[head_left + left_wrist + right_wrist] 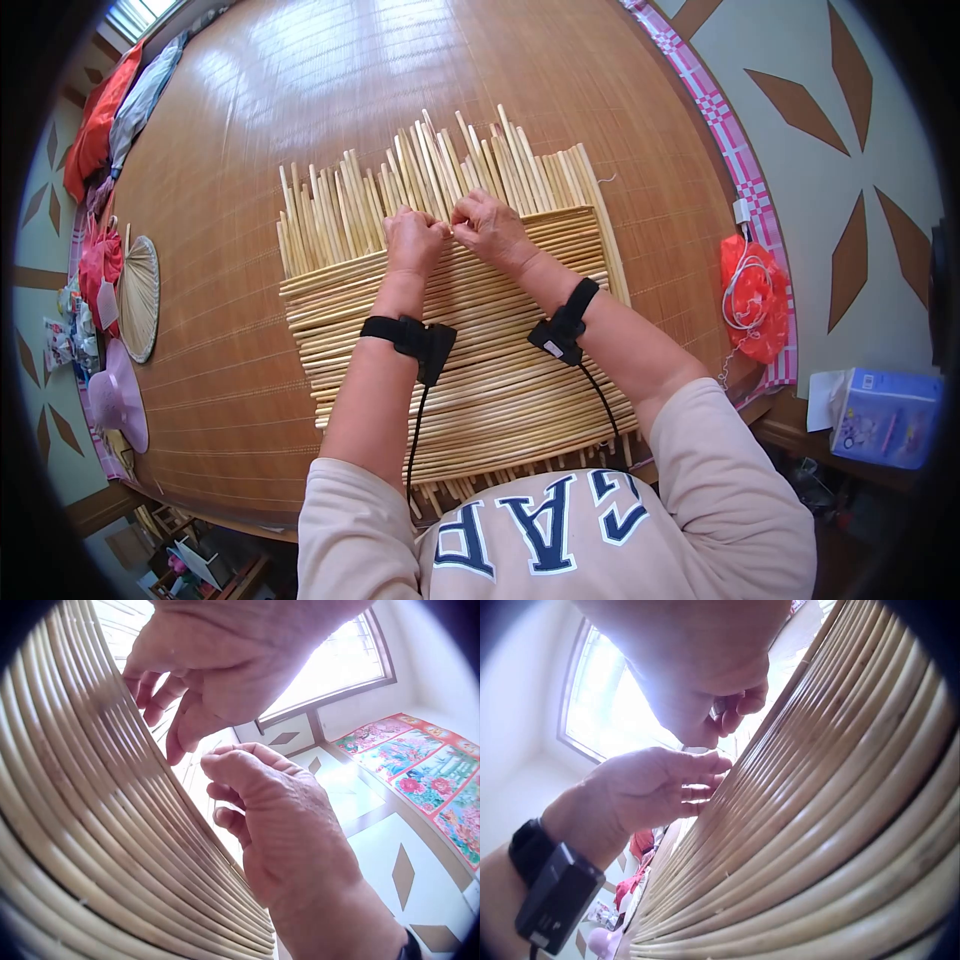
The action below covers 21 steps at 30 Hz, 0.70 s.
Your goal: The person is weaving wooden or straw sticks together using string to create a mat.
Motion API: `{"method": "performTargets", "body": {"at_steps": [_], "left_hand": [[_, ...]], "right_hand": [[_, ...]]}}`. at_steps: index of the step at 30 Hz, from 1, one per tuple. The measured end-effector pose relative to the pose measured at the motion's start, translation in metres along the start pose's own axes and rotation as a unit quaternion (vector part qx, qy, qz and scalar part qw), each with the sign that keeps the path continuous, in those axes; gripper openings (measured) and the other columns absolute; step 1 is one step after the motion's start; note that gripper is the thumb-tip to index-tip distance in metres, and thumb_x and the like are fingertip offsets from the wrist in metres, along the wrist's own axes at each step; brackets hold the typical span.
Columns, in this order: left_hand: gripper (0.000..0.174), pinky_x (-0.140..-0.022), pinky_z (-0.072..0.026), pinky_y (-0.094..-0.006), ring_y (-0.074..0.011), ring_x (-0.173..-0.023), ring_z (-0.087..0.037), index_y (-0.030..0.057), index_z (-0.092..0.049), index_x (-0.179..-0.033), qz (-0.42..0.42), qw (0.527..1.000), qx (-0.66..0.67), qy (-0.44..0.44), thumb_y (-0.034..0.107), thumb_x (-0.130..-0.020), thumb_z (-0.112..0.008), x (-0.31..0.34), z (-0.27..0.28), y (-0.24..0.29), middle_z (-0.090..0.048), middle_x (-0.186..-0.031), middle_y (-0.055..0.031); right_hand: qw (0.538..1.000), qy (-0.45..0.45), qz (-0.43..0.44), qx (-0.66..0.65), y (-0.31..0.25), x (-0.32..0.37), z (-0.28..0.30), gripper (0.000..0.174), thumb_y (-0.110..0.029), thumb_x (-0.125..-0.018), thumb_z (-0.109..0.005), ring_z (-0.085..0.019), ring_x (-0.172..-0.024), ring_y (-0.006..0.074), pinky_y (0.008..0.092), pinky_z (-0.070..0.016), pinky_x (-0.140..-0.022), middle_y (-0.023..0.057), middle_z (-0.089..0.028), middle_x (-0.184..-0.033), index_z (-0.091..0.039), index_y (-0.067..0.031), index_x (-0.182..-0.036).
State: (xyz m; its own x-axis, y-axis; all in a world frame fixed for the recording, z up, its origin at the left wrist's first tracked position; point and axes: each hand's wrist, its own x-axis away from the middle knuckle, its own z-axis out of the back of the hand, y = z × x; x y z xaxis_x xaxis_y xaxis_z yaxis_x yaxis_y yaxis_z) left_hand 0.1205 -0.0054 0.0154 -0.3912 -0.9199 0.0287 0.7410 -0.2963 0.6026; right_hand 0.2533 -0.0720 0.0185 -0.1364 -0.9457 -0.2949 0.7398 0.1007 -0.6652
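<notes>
A mat of slim pale sticks (450,340) lies in front of me, its rows running crosswise. My left hand (414,240) and right hand (490,228) meet at the mat's far edge, fingertips almost together. Thumb and forefinger of each hand pinch what looks like a thin pale string, mostly hidden by the fingers. In the left wrist view the right hand (277,802) has its thumb against the forefinger, other fingers bent. The right wrist view has the left hand (637,791) beside the mat edge (772,712). Beyond the edge, loose sticks (340,210) point away at uneven lengths.
All this lies on a brown woven bed mat (220,250). At the left are a palm-leaf fan (140,300) and a pink hat (118,395). A red plastic bag (755,310) with a white cable lies at the right, near a blue-purple package (888,418).
</notes>
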Motion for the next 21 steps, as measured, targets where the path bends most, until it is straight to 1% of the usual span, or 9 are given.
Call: {"method": "performTargets", "body": {"at_steps": [2, 3, 4, 6, 8, 11, 15, 19, 21], "left_hand": [[0.023, -0.068, -0.0479, -0.0388, -0.0295, -0.07, -0.061, 0.0001, -0.069, -0.071, -0.03, 0.998, -0.048, -0.034, 0.023, -0.071, -0.07, -0.01, 0.003, -0.003, -0.063, -0.068, -0.0173], [0.025, -0.055, -0.0477, -0.0383, -0.0256, -0.053, -0.06, 0.0001, -0.069, -0.069, 0.006, 0.997, -0.009, -0.08, 0.025, -0.07, -0.071, -0.016, 0.007, 0.0, -0.061, -0.057, -0.0168], [0.025, -0.055, -0.0477, -0.0383, -0.0256, -0.053, -0.06, 0.0001, -0.069, -0.069, 0.006, 0.997, -0.011, -0.079, 0.025, -0.07, -0.071, -0.019, 0.011, 0.004, -0.061, -0.057, -0.0168], [0.024, -0.075, -0.0475, -0.0361, -0.0301, -0.078, -0.061, 0.0058, -0.072, -0.069, 0.028, 0.984, -0.027, -0.173, 0.03, -0.065, -0.072, -0.024, 0.018, 0.009, -0.065, -0.069, -0.0173], [0.024, -0.073, -0.0486, -0.0348, -0.0278, -0.074, -0.063, 0.0058, -0.072, -0.07, 0.039, 0.981, -0.026, -0.188, 0.029, -0.064, -0.073, -0.029, 0.019, 0.011, -0.065, -0.069, -0.0163], [0.025, -0.068, -0.0502, -0.0335, -0.0253, -0.068, -0.065, 0.0064, -0.072, -0.07, 0.05, 0.978, -0.019, -0.2, 0.03, -0.063, -0.074, -0.034, 0.013, 0.005, -0.066, -0.07, -0.0148], [0.021, -0.067, -0.0506, -0.0333, -0.0247, -0.067, -0.065, 0.0093, -0.072, -0.07, 0.069, 0.977, 0.018, -0.203, 0.029, -0.062, -0.073, -0.037, 0.001, -0.004, -0.065, -0.068, -0.0141], [0.017, -0.063, -0.0507, -0.0334, -0.0248, -0.066, -0.065, 0.0116, -0.073, -0.071, 0.067, 0.972, -0.016, -0.223, 0.026, -0.063, -0.071, -0.037, 0.01, 0.009, -0.065, -0.065, -0.0128], [0.016, -0.059, -0.0498, -0.0332, -0.0245, -0.064, -0.063, 0.0115, -0.072, -0.068, 0.123, 0.952, -0.028, -0.279, 0.026, -0.063, -0.071, -0.038, 0.016, 0.017, -0.064, -0.061, -0.0101]], "right_hand": [[1.0, 0.01, 0.019, 0.016, -0.004, 0.009, 0.0, 0.009, -0.014, -0.074, -0.061, -0.057, -0.076, 0.0255, 0.0353, -0.0479, -0.065, 0.0096, -0.055, -0.079, -0.059, -0.0063, -0.078], [0.999, 0.021, 0.029, 0.002, -0.005, 0.013, 0.0, 0.008, -0.014, -0.074, -0.06, -0.057, -0.077, 0.026, 0.0359, -0.0479, -0.067, 0.0086, -0.055, -0.079, -0.059, -0.0072, -0.077], [0.999, 0.033, 0.039, -0.012, -0.006, 0.016, 0.0, 0.006, -0.014, -0.073, -0.06, -0.057, -0.078, 0.0265, 0.0365, -0.0479, -0.069, 0.0077, -0.054, -0.078, -0.059, -0.008, -0.076], [0.998, 0.047, 0.047, -0.019, -0.007, 0.017, -0.001, 0.006, -0.013, -0.075, -0.059, -0.058, -0.075, 0.0275, 0.037, -0.0479, -0.066, 0.009, -0.056, -0.076, -0.059, -0.0074, -0.076], [0.997, 0.043, -0.035, -0.06, -0.006, 0.016, -0.001, 0.007, -0.014, -0.076, -0.059, -0.059, -0.072, 0.0293, 0.0383, -0.0479, -0.065, 0.0115, -0.059, -0.077, -0.059, -0.0062, -0.076], [0.993, 0.025, -0.08, -0.084, -0.001, 0.009, 0.003, 0.009, -0.014, -0.077, -0.058, -0.06, -0.071, 0.0311, 0.0395, -0.0479, -0.064, 0.0138, -0.06, -0.077, -0.058, -0.0045, -0.076], [0.995, 0.01, -0.064, -0.077, 0.003, 0.003, 0.006, 0.01, -0.014, -0.077, -0.057, -0.06, -0.072, 0.0316, 0.0397, -0.0482, -0.065, 0.0141, -0.061, -0.078, -0.058, -0.0038, -0.076], [0.99, 0.0, -0.103, -0.093, -0.006, 0.005, 0.007, 0.011, -0.014, -0.074, -0.059, -0.06, -0.072, 0.0314, 0.0391, -0.0482, -0.066, 0.0141, -0.061, -0.076, -0.058, -0.0037, -0.076], [0.989, 0.011, -0.108, -0.1, -0.009, 0.009, 0.004, 0.011, -0.014, -0.073, -0.059, -0.06, -0.072, 0.031, 0.0383, -0.0483, -0.066, 0.0135, -0.061, -0.076, -0.058, -0.0036, -0.076]]}}
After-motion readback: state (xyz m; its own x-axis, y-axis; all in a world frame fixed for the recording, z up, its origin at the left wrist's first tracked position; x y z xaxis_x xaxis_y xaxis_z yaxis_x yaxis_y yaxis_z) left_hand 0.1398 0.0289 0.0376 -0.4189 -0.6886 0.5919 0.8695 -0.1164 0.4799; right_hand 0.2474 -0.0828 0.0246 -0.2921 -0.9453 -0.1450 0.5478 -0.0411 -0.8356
